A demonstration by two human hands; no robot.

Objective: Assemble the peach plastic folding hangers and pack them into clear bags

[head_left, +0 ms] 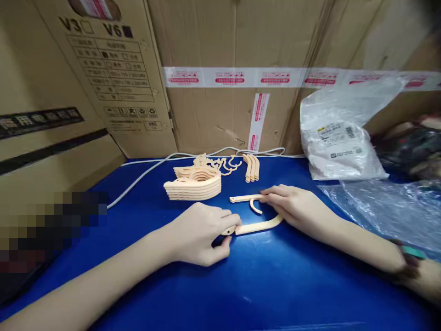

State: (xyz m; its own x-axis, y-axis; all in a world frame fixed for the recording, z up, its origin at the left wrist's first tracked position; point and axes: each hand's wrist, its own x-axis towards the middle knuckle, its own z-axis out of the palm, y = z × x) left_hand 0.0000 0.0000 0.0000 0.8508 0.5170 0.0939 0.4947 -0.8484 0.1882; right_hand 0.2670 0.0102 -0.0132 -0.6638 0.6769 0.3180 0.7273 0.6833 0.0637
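Note:
My left hand (203, 236) pinches a small beige plastic piece (228, 231) with a hole in it, low over the blue table. Its fingertips meet the end of a curved beige hanger arm (258, 226). My right hand (298, 207) has its fingers closed over the end of a straighter beige hanger piece (243, 198), while its underside covers the far end of the curved arm. A small beige hook (254, 207) lies between these two pieces. Whether the parts are joined under the fingers is hidden.
Behind my hands sit a stack of beige hanger pieces (193, 189), a pile of hooks (225, 164) and several curved arms (252, 168). A white cable (144, 180) runs along the cardboard boxes (223, 115). At right are a plastic bag (341, 147) and clear film (375, 207).

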